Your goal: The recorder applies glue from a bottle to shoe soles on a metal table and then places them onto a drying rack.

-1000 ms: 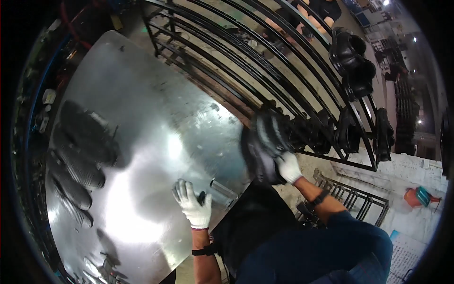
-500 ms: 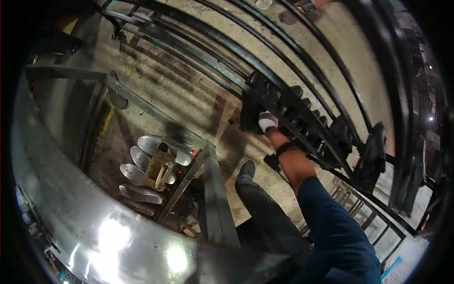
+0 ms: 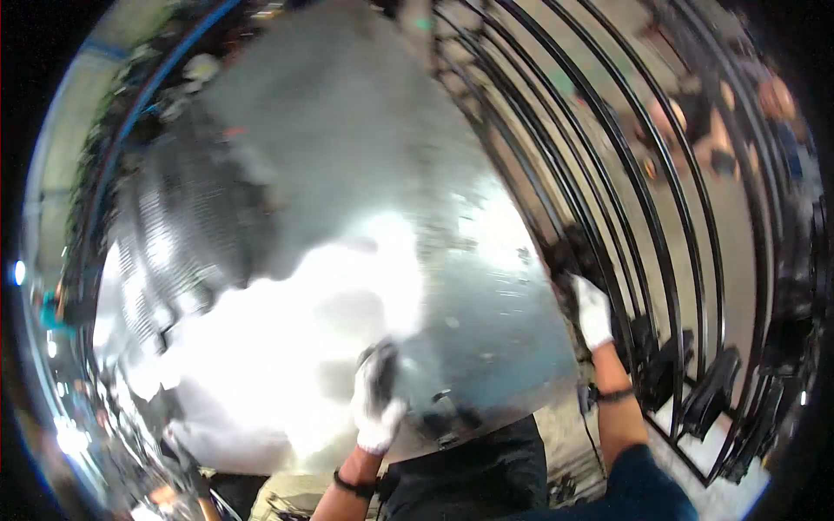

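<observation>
My left hand (image 3: 375, 421), in a white glove, is closed around a small dark piece (image 3: 379, 373) over the front of the shiny metal table. The piece is blurred; it could be part of a shoe. My right hand (image 3: 592, 314), also gloved in white, is just past the table's right edge beside the black rack. Its fingers are closed on a dark shoe-like thing (image 3: 571, 250), partly hidden and smeared by motion.
Glare covers much of the metal table (image 3: 347, 156). Dark ribbed pieces (image 3: 187, 226) lie on its left side. The rack's black bars (image 3: 599, 113) run along the right, with black shoes (image 3: 708, 391) at its near end. Another person (image 3: 712, 139) is beyond the rack.
My view has swung from the floor and lower rack to the table top. My right hand has come up from the low rack bars. My left hand has come into view with the dark piece.
</observation>
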`<state>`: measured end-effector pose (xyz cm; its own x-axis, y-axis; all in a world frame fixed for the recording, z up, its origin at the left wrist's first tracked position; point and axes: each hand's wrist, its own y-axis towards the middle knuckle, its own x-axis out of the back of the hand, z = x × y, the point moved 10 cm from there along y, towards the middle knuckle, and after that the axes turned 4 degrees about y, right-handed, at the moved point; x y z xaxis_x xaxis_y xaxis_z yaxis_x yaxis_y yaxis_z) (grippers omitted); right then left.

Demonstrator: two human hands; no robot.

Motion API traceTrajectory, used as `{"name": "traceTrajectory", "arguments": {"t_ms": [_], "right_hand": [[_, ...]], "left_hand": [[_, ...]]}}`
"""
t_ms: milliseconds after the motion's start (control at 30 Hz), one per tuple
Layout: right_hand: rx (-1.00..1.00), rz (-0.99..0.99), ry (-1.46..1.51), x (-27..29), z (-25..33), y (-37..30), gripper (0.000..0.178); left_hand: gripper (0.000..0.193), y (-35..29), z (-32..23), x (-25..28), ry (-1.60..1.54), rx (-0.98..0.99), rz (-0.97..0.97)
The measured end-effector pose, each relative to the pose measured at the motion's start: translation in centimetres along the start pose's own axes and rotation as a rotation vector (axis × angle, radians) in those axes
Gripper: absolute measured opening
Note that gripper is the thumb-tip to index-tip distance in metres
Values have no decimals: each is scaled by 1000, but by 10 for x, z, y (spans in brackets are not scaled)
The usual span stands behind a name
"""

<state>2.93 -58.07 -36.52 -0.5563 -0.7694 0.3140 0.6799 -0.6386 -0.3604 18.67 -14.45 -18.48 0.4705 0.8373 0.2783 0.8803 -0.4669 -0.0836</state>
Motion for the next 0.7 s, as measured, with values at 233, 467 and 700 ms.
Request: {"name": "traceTrajectory", "arguments": {"t_ms": [233, 467, 700], "right_hand": [[-279, 95, -47, -101, 120, -121, 42], [-311, 100, -21, -125, 111, -127, 33], [-230, 678, 796, -222, 254, -213, 59]], "left_hand": [[54, 172, -49, 134, -1410, -171, -238], [76, 157, -22, 147, -849, 222, -655], [70, -32, -5, 69, -806, 394, -264]]}}
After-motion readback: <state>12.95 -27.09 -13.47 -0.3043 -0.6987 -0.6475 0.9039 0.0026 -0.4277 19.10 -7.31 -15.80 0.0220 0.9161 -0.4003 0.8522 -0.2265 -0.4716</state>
